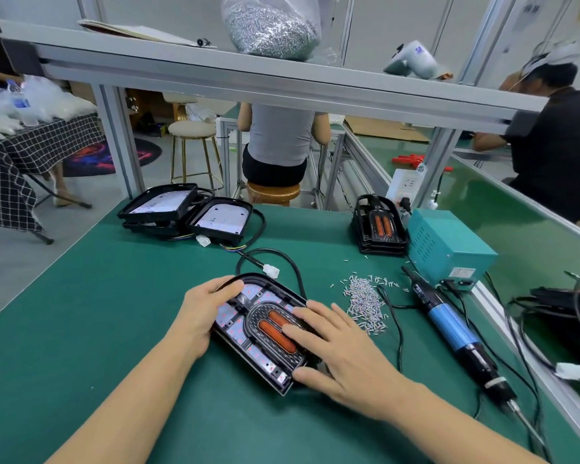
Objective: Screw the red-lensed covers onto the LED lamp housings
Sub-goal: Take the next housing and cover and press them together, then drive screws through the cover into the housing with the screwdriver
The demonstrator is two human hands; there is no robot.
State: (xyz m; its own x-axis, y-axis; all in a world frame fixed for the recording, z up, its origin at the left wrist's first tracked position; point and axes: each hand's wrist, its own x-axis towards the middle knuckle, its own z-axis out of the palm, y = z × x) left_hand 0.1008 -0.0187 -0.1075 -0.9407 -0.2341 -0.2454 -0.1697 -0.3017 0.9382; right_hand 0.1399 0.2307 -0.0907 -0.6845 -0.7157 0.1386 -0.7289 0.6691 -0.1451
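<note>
Both flat hands, left hand (208, 304) and right hand (342, 346), press the black lamp housing (248, 324); shiny screws (365, 301) at two o'clock.

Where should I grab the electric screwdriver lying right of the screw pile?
Take the electric screwdriver by its blue barrel, coming from above with the right hand. It lies flat on the mat, bit toward you, and the barrel is its widest, bare section, clear of cables.

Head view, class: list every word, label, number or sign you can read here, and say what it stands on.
None can be read.
Label on the teal power box: too small.
Print on the water bottle: blurred.
Mark on the white object on the shelf: blurred.
Marks on the electric screwdriver: too small.
Wall papers at top right: blurred.
</note>
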